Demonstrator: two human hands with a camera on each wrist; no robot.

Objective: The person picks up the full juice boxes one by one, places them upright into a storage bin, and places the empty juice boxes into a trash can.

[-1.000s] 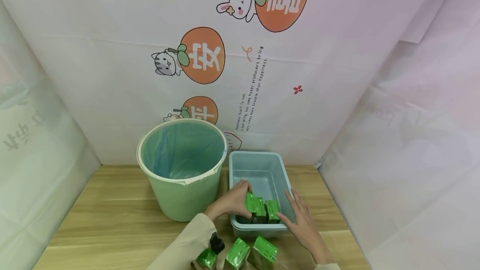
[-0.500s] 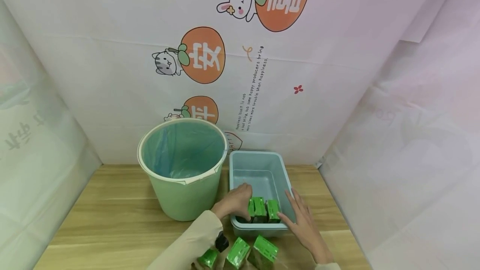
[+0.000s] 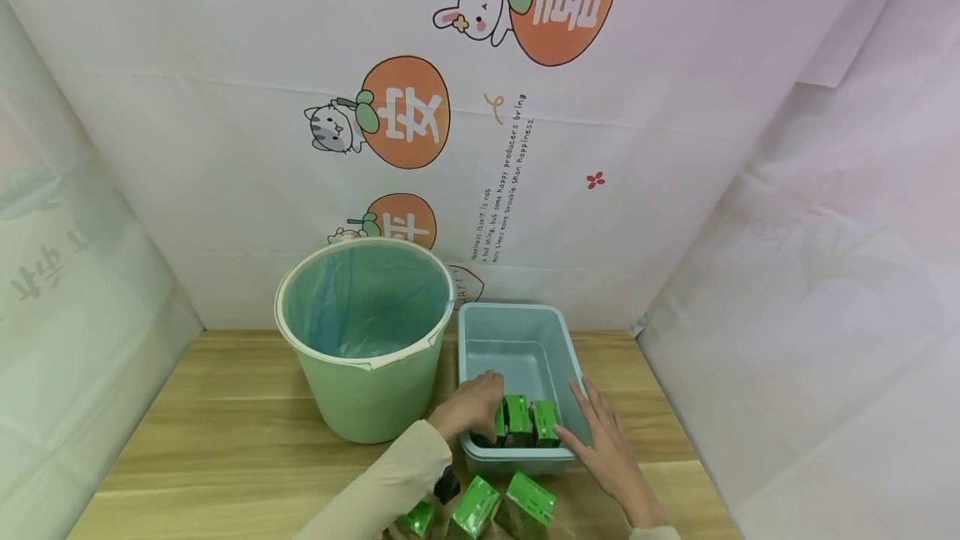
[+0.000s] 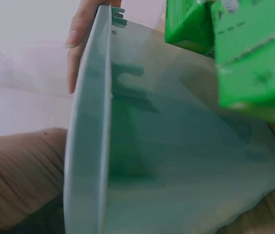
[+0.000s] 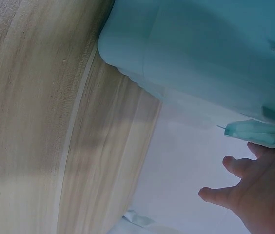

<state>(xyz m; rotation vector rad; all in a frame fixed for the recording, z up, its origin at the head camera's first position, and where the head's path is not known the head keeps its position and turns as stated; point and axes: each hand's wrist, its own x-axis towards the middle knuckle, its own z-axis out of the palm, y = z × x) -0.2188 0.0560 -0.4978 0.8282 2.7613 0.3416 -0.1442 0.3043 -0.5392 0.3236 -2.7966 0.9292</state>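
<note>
"Head view, far left: what's there?"

"A big, round, pale green plastic bucket (image 3: 367, 402) with a thin bluish bag inside. It hasn't moved."

"And next?"

"Three shiny green box-shaped cartons (image 3: 475, 507) sit in front, on the light wooden table (image 3: 225, 407). The sleeve hides part of the first one."

"What's the left hand (image 3: 471, 404) doing?"

"It's in the blue-grey, rectangular plastic tub (image 3: 517, 319), thumb and fingers pinching the leftmost shiny green carton (image 3: 500, 423). A second ago that carton looked higher up. Now it's lower and closer to the tub's front wall."

"Did its neighbours move?"

"No. The middle green carton (image 3: 517, 417) and the right green carton (image 3: 545, 422) are in the same spots, side by side near that wall."

"And the right hand (image 3: 611, 452)?"

"Same place. Its fingers are spread at the tub's right rim, not pinching anything. Its thumb is right by the last carton; I can't tell if they touch."

"So what does the change mean?"

"I think the leftmost one is nearly settled at the end of the row. The hand hides its bottom, so I can't tell if it's standing on the floor of the tub. Letting go too fast might tip it, I'd guess."
</note>
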